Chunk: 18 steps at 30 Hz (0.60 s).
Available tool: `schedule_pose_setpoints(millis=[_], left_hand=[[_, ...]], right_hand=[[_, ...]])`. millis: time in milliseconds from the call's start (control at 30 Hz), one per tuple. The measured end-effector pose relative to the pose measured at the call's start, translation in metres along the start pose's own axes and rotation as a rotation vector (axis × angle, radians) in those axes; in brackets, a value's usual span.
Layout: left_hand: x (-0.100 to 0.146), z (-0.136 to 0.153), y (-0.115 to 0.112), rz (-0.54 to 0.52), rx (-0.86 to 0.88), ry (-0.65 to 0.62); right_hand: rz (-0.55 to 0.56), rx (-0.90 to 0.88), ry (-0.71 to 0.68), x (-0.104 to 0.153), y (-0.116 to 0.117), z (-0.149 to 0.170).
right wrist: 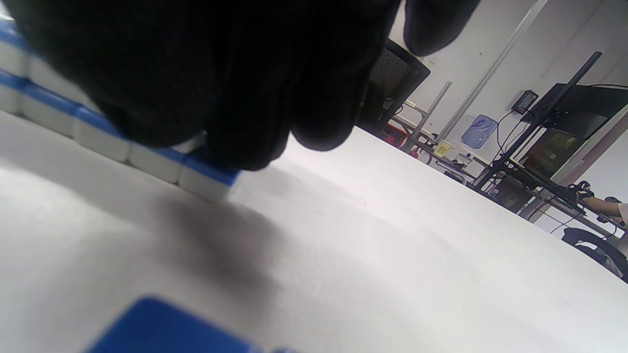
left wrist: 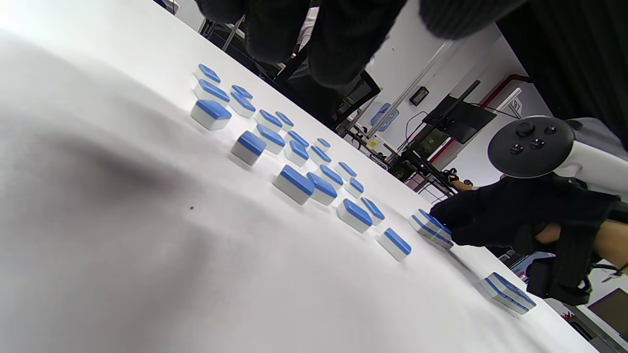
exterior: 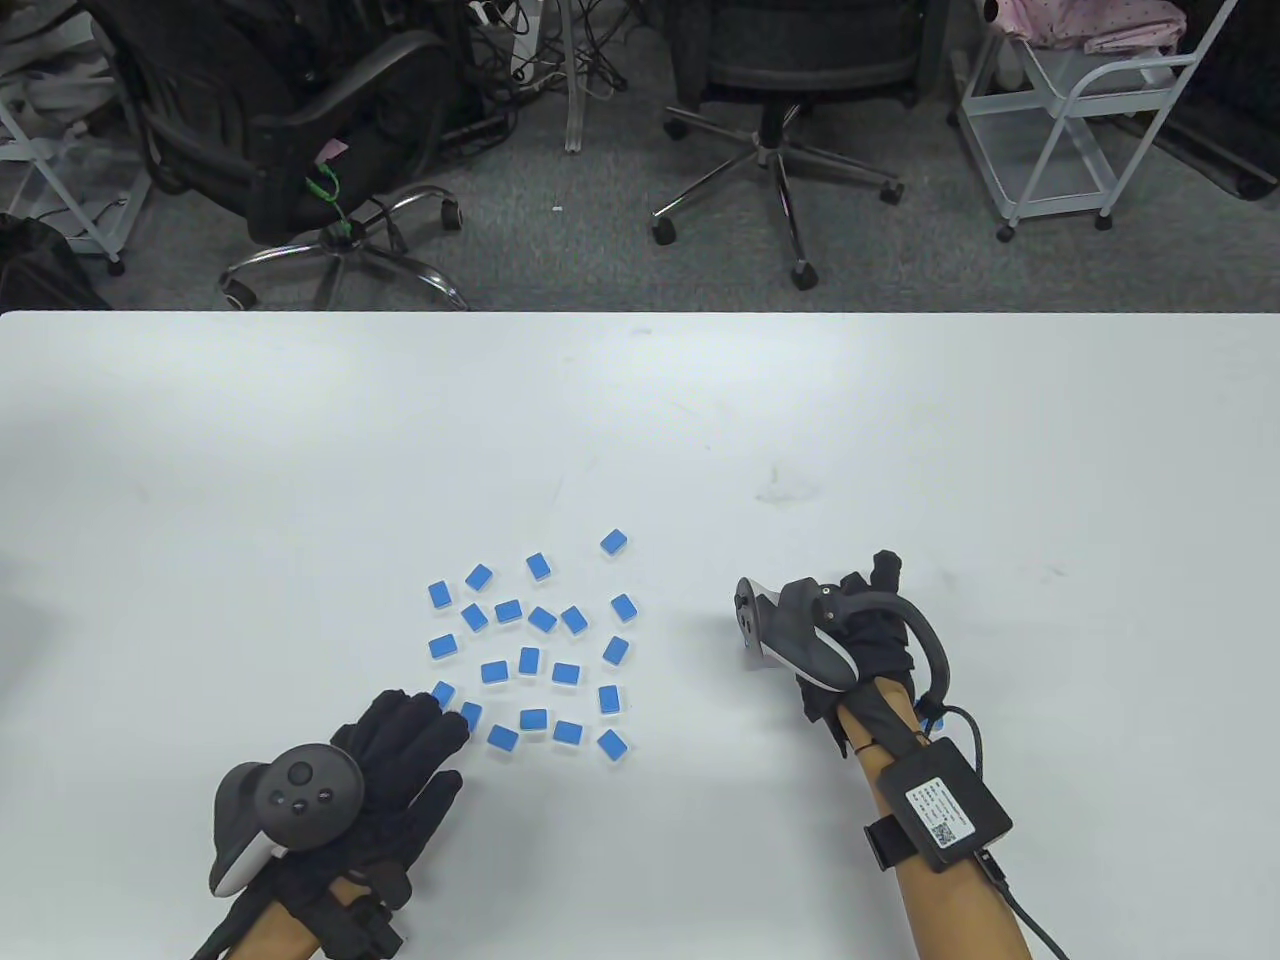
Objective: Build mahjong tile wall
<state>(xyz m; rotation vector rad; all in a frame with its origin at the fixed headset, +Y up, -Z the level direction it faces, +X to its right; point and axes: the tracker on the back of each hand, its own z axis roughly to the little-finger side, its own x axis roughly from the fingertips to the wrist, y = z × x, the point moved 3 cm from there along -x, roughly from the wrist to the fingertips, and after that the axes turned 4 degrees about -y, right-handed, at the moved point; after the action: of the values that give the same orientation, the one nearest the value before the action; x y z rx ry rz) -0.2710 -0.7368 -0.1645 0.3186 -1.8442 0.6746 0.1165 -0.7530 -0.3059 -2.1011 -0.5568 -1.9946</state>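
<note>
Several loose blue-backed mahjong tiles (exterior: 530,660) lie scattered left of the table's middle, also seen in the left wrist view (left wrist: 294,184). My left hand (exterior: 425,725) lies flat with straight fingers, its fingertips touching the nearest tiles (exterior: 457,706). My right hand (exterior: 860,625) is curled downward to the right of the cluster. In the right wrist view its fingers (right wrist: 235,98) grip the end tile on top of a two-layer row of tiles (right wrist: 147,159). The left wrist view shows that hand (left wrist: 490,220) on stacked tiles (left wrist: 431,230), with another stack (left wrist: 508,293) nearer. The arm hides most of this row from above.
A single blue tile (right wrist: 162,328) lies close under the right wrist camera. Office chairs (exterior: 770,90) and a white cart (exterior: 1080,120) stand beyond the white table's far edge (exterior: 640,313). Bare tabletop stretches behind the tiles.
</note>
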Motion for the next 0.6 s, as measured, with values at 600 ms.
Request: schedule_pose_setpoints(millis=[600], left_hand=[[0.004, -0.001, -0.001, -0.007, -0.003, -0.008]], right_hand=[[0.165, -0.143, -0.073, 0.004, -0.063, -0.05]])
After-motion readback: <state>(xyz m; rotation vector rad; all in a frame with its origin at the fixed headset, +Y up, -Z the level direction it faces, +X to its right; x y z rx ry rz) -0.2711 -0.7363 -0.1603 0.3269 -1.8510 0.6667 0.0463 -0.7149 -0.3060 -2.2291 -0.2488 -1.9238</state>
